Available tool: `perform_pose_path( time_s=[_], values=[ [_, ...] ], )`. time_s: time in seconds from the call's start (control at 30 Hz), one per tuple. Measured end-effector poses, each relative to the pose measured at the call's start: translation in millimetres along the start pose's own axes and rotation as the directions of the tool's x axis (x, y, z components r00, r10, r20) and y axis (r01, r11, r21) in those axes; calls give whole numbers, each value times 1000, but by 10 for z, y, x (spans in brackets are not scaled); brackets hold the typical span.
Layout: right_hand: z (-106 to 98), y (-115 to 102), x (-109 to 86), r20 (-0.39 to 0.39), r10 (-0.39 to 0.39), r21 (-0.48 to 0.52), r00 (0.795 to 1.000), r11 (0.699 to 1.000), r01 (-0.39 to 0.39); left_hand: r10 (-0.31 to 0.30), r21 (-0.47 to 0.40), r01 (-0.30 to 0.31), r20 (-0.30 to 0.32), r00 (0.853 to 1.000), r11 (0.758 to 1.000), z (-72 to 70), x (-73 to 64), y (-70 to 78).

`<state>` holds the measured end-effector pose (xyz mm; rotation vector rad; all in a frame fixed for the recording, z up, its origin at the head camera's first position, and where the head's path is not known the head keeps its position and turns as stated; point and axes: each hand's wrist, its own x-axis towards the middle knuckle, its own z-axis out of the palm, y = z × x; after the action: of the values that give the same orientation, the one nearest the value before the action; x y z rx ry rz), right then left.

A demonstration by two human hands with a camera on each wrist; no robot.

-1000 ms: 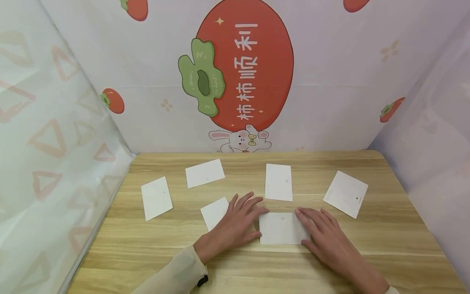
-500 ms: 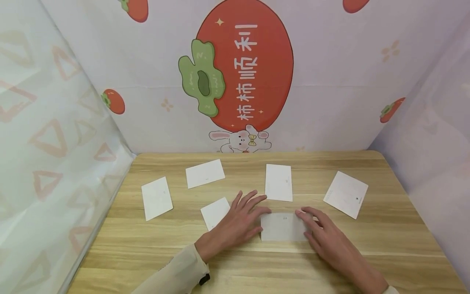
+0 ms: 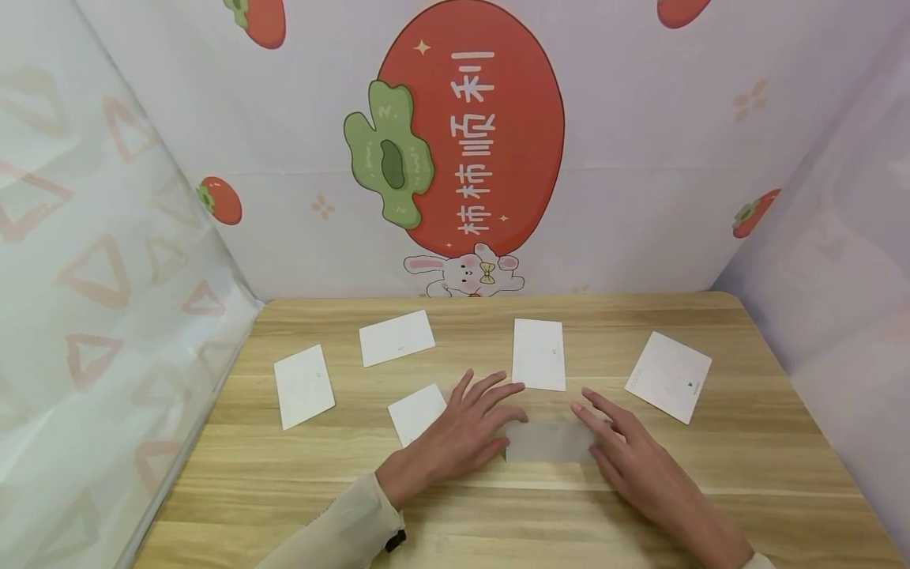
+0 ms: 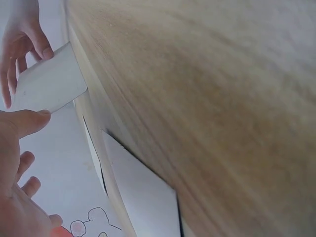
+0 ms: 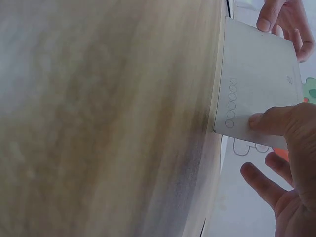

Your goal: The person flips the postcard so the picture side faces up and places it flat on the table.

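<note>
A white postcard (image 3: 546, 444) stands tilted up near the middle of the wooden table, its lower edge close to the tabletop. My left hand (image 3: 465, 431) holds its left end, the thumb at the edge. At the opposite end my right hand (image 3: 636, 462) grips it, thumb pressed on the near face in the right wrist view. That face of the postcard (image 5: 256, 74) shows a column of small printed circles and a faint mark. Partly under my left forearm lies another white card (image 3: 418, 411).
Several more white cards lie flat: one at far left (image 3: 304, 387), one at back left (image 3: 396, 338), one behind the hands (image 3: 539, 354) and one at right (image 3: 668, 376). A printed cloth backdrop (image 3: 626, 158) rises behind the table's far edge.
The postcard between my hands has tipped from nearly flat to steeply upright, showing less of its face. Both hands stay in nearly the same place; the right fingers have shifted slightly.
</note>
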<state>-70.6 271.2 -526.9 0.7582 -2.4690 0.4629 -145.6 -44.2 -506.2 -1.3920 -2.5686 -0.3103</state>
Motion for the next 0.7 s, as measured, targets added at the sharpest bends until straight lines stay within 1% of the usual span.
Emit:
perform_pose_path(
  time_s=[0.23,0.37,0.43,0.5,0.6,0.7],
  values=[
    [-42,1,-6,30,-46,69,999,997,43,92,-48,-93,-19,996,995,-19,-21,-12],
    [-86,-22,-19,36,-66,68,997,996,63,143,-72,-147,-56,988,987,-25,-54,-18],
    [-114,-30,-31,42,-77,65,996,995,74,175,-49,-179,-83,981,983,-27,-66,-23],
    [-135,-36,-37,30,-100,66,995,993,98,209,-12,-212,-112,971,977,-19,-75,-34],
    [-142,-34,-43,-11,-139,77,990,987,139,257,27,-256,-157,954,966,-11,-80,-48],
    [-128,-26,-45,-57,-181,80,982,979,185,286,29,-285,-183,941,958,-15,-90,-55]
  ],
)
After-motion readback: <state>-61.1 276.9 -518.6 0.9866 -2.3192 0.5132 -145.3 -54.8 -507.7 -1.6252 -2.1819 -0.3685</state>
